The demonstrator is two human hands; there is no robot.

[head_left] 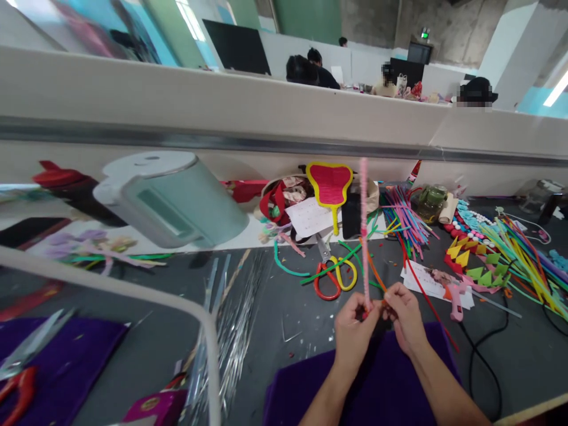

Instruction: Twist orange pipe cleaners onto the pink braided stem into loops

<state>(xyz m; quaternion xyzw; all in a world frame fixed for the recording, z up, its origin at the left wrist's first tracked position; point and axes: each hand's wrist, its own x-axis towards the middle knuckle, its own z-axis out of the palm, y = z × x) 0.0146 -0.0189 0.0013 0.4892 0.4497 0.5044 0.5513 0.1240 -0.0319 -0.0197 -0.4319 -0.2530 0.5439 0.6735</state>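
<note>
My left hand (355, 331) pinches the lower end of a pink twisted pipe cleaner stem (364, 248) that stands upright above it. Close beside it, my right hand (404, 316) has its fingers closed on an orange pipe cleaner (375, 269), which slants up to the left behind the pink stem. The fingertips of both hands nearly meet, and what lies between them is partly hidden. Beneath my hands is a purple cloth (306, 384). Scissors with red and yellow handles (327, 287) lie just left of my hands, with green pipe cleaners (326, 271) across them.
Bundled pipe cleaners (410, 219) lie at the back, near a glass jar (431, 202). A pink glue gun (457, 302) rests on paper at right. Clear sticks (239, 331), a teal pitcher (177, 198) and a pale curved bar (133, 284) are at left. A low partition (266, 112) runs behind.
</note>
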